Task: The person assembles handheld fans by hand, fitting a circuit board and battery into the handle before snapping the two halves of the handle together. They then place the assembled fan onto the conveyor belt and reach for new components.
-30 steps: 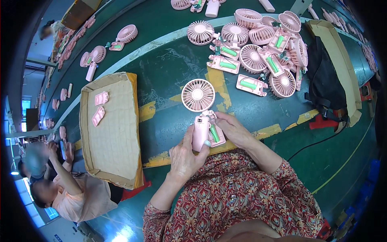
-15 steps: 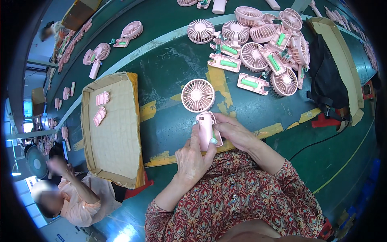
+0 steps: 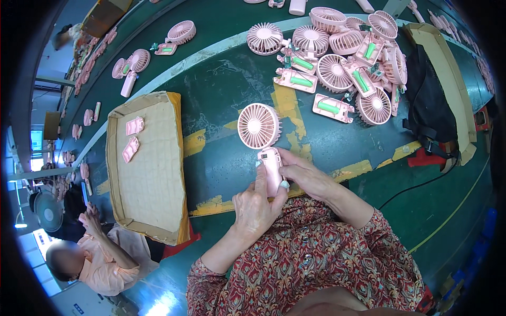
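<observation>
A pink handheld fan lies at the table's near edge, its round grille pointing away from me. Its handle, covered by a pink shell, is between my hands. My left hand grips the shell's left side and lower end, index finger along the side and thumb at the bottom. My right hand holds the handle's right side near the top, thumb bent against it. The green battery inside is covered from sight. A small dark window shows near the shell's upper end.
A shallow cardboard tray with two pink shell pieces stands at left. Several fans with open handles and green batteries are heaped at far right, beside a black bag. Beyond, a conveyor carries more parts. A person sits at lower left.
The pink shell has closed over the handle, hiding the green battery strip that showed before. My left thumb has shifted slightly right. Fan parts on the conveyor have moved rightward.
</observation>
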A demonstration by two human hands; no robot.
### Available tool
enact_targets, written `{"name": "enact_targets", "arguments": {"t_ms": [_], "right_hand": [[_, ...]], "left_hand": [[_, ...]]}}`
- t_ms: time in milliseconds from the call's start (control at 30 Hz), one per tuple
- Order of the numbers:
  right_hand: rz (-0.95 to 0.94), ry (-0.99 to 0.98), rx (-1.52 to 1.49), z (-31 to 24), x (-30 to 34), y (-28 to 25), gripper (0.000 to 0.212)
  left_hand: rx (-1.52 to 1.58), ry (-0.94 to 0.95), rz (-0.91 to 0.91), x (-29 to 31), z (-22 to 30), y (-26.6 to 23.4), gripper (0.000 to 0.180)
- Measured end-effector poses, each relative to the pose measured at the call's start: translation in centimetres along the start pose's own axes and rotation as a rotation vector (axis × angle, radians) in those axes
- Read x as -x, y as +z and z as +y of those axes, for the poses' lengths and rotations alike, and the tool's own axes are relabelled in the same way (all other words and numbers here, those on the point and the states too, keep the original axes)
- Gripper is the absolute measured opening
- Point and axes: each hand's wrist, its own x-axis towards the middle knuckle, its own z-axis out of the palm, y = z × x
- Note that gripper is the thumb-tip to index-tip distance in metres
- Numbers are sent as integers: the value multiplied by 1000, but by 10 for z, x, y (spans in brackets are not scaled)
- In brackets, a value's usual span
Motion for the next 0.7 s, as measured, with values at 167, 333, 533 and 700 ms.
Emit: {"name": "enact_targets", "arguments": {"t_ms": [167,333,533,700], "right_hand": [[35,24,38,-9,3,6,52],[44,40,74,-8,4,7,52],[128,-20,164,6,4,6,43],[166,-159,377,4,5,14,42]], "left_hand": [[4,29,10,1,-4,4,61],[-45,74,12,4,-6,7,62],[-65,120,12,8,-9,12,68],[-82,128,-3,7,-9,13,70]]}}
